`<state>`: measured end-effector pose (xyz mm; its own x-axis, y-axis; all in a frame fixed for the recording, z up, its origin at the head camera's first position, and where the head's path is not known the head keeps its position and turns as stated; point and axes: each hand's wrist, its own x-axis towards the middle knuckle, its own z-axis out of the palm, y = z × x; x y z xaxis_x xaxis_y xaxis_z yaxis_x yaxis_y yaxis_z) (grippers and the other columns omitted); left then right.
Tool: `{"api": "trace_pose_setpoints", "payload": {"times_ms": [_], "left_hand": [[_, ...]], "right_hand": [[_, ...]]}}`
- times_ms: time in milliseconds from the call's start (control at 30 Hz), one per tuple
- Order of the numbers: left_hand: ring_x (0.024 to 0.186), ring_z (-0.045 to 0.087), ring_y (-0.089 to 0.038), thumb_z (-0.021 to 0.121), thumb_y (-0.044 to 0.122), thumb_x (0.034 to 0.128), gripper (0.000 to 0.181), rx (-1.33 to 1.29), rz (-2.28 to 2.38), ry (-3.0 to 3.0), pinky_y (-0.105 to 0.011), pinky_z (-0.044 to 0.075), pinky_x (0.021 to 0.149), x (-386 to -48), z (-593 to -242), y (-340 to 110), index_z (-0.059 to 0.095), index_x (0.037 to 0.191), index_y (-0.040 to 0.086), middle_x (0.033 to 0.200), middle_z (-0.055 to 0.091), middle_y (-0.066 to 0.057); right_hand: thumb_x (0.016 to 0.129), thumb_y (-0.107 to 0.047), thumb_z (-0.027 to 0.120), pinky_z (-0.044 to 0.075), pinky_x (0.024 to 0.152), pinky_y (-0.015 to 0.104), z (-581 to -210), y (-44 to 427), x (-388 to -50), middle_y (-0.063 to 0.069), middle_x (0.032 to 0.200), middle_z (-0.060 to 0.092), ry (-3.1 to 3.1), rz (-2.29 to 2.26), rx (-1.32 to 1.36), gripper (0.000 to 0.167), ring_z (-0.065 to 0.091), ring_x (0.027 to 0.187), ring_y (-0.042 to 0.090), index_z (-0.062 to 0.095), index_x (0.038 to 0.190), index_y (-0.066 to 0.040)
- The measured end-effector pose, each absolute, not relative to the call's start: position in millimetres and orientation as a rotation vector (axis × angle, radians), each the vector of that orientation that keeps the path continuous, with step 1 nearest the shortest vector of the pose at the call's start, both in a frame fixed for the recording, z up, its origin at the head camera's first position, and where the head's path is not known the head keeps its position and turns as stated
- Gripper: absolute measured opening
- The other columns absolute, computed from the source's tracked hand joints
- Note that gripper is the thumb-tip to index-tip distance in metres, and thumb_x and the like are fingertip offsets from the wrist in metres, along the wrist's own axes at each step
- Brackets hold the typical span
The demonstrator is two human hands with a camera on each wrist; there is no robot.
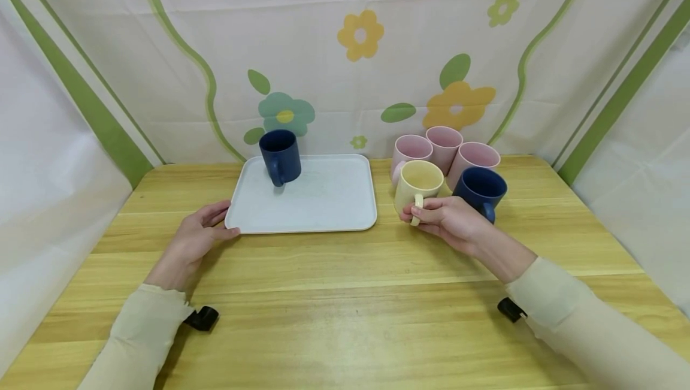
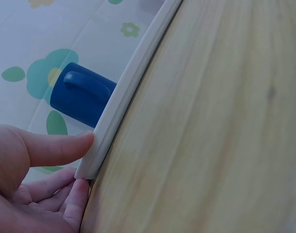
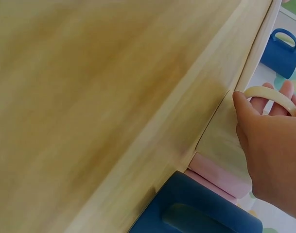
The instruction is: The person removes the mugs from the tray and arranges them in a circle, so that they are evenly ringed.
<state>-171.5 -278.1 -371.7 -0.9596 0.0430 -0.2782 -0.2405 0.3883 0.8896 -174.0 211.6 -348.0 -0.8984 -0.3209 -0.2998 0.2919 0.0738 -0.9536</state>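
Observation:
My right hand (image 1: 450, 222) grips the handle of a pale yellow mug (image 1: 420, 181), which stands upright right of the tray. In the right wrist view, fingers pass through its handle (image 3: 271, 96). At the near left corner of a white rectangular tray (image 1: 329, 198), my left hand (image 1: 196, 237) holds the rim. The left wrist view has the thumb (image 2: 65, 149) at the near edge and the other fingers round the corner. A navy blue mug (image 1: 281, 156) stands upright at the tray's back left, its handle toward me.
Behind the yellow mug are three pink mugs (image 1: 412, 147) in a cluster. Another navy blue mug (image 1: 481, 189) stands close to my right hand. All rest on a wooden table (image 1: 345, 312). A flower-printed cloth (image 1: 323, 30) hangs behind the table.

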Motion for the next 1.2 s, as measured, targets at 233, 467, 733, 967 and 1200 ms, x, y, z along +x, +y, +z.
{"api": "trace_pose_setpoints", "payload": {"times_ms": [233, 467, 733, 967, 1200], "left_hand": [[0.163, 0.026, -0.035, 0.072, 0.008, 0.1001, 0.085, -0.174, 1.608, 2.382, -0.047, 0.032, 0.13, -172.2, -372.6, -278.1, 0.024, 0.17, 0.007, 0.176, 0.025, -0.016], [0.163, 0.025, -0.036, 0.072, 0.009, 0.1002, 0.085, -0.176, 1.617, 2.378, -0.052, 0.028, 0.131, -172.1, -374.3, -279.8, 0.023, 0.17, 0.007, 0.176, 0.024, -0.016], [0.162, 0.029, -0.036, 0.073, 0.011, 0.1007, 0.085, -0.174, 1.597, 2.39, -0.04, 0.039, 0.125, -172.4, -374.1, -280.2, 0.023, 0.17, 0.009, 0.176, 0.026, -0.016], [0.161, 0.03, -0.034, 0.073, 0.013, 0.1007, 0.086, -0.186, 1.604, 2.376, -0.024, 0.046, 0.113, -173.4, -374.5, -280.5, 0.023, 0.17, 0.01, 0.176, 0.027, -0.016], [0.161, 0.03, -0.034, 0.073, 0.012, 0.1009, 0.085, -0.196, 1.604, 2.375, -0.035, 0.042, 0.122, -172.3, -373.2, -280.1, 0.023, 0.17, 0.011, 0.176, 0.026, -0.015]], "right_hand": [[0.107, -0.015, 0.063, 0.055, 0.11, 0.03, -348.5, 206.8, -179.2, 0.002, 0.121, 0.078, 1.989, -1.818, -0.058, 0.045, 0.072, 0.115, 0.008, 0.057, 0.142, 0.012], [0.102, -0.019, 0.072, 0.056, 0.102, 0.021, -345.9, 206.4, -175.9, 0.012, 0.137, 0.073, 2.147, -1.677, -0.141, 0.042, 0.069, 0.116, 0.009, 0.065, 0.135, 0.007], [0.098, -0.026, 0.078, 0.054, 0.093, 0.017, -338.7, 210.3, -166.0, 0.01, 0.124, 0.075, 2.379, -1.525, -0.199, 0.043, 0.068, 0.105, 0.007, 0.07, 0.132, 0.0], [0.099, -0.04, 0.076, 0.056, 0.093, 0.025, -320.8, 219.5, -157.2, 0.009, 0.124, 0.077, 2.538, -1.33, -0.225, 0.044, 0.071, 0.109, 0.015, 0.074, 0.131, -0.01], [0.098, -0.038, 0.077, 0.055, 0.096, 0.022, -309.7, 222.8, -152.7, 0.008, 0.124, 0.076, 2.509, -1.373, -0.229, 0.046, 0.072, 0.11, 0.014, 0.072, 0.133, -0.009]]}}
